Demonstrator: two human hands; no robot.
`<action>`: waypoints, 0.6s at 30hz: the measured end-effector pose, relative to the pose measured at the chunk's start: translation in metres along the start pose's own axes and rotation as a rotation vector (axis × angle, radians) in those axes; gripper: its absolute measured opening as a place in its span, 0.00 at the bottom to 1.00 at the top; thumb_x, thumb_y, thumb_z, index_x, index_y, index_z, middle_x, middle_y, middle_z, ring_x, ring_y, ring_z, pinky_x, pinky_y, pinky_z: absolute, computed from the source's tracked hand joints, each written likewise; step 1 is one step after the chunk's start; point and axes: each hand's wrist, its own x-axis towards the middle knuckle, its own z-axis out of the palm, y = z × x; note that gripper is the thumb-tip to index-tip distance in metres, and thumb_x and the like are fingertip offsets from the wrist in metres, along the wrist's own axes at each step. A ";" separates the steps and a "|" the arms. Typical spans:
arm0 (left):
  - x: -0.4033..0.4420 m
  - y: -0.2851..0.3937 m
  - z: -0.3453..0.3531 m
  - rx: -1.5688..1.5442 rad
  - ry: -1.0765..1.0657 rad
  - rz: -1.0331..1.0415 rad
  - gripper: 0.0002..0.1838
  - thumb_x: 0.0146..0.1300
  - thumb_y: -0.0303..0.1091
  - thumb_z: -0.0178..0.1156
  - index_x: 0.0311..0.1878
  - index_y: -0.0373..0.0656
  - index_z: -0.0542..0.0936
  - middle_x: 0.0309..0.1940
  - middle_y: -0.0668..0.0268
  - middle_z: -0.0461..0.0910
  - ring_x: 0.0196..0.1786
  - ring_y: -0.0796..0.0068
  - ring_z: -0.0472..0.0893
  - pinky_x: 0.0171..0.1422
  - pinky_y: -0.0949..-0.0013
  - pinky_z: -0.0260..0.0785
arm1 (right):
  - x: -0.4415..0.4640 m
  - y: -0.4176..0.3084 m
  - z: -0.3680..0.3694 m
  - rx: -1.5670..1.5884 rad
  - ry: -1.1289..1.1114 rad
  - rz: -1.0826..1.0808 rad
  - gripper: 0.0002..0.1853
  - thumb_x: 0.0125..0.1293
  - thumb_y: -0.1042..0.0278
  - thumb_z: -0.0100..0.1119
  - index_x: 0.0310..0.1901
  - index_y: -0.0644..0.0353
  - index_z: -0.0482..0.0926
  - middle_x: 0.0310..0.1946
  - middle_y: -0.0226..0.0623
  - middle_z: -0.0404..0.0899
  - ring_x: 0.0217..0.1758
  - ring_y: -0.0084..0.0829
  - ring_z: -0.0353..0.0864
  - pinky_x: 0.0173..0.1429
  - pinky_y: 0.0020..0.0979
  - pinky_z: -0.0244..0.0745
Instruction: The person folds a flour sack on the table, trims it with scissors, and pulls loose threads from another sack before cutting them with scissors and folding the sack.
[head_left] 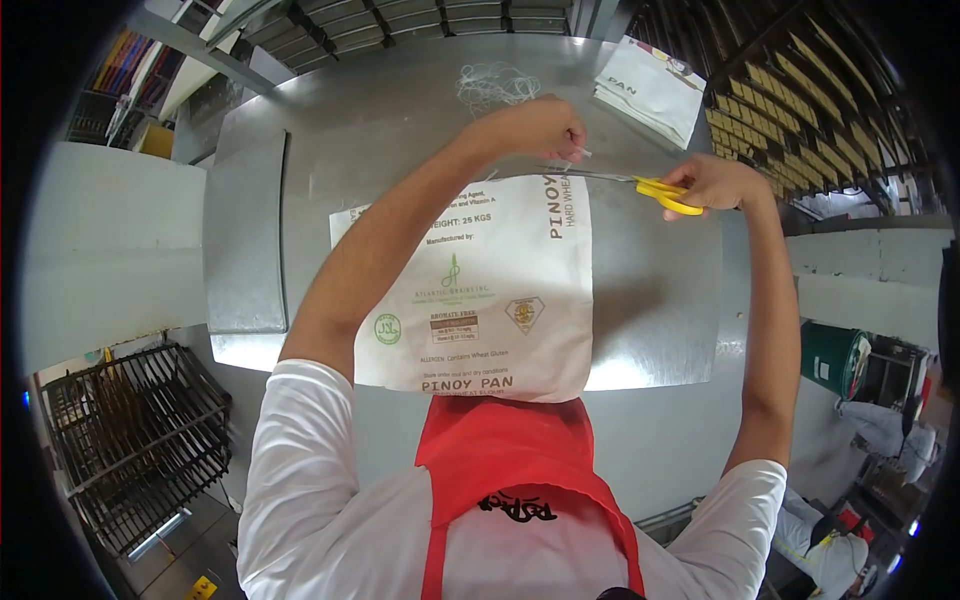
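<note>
A printed white flour sack (470,290) lies flat on the steel table, its bottom edge against the red apron. Beyond its top edge, my left hand (545,127) is closed in a pinch on a bit of white string (585,153). My right hand (715,185) grips yellow-handled scissors (660,190) beyond the sack's top right corner. Their blades point left, along the top edge just below my left hand. Whether the blades touch the string or the sack is too small to tell.
A tangle of white string (497,88) lies at the far side of the steel table (650,330). Folded sacks (652,92) sit at its far right corner. A metal sheet (247,230) lies at the left. Slatted racks (810,90) stand at the far right.
</note>
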 end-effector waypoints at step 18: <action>-0.008 0.046 0.005 0.199 0.032 0.261 0.10 0.61 0.31 0.61 0.41 0.37 0.86 0.34 0.56 0.86 0.37 0.60 0.84 0.46 0.61 0.75 | 0.012 -0.028 0.021 -0.014 -0.003 -0.065 0.22 0.52 0.49 0.78 0.38 0.59 0.88 0.18 0.23 0.75 0.22 0.17 0.70 0.25 0.26 0.62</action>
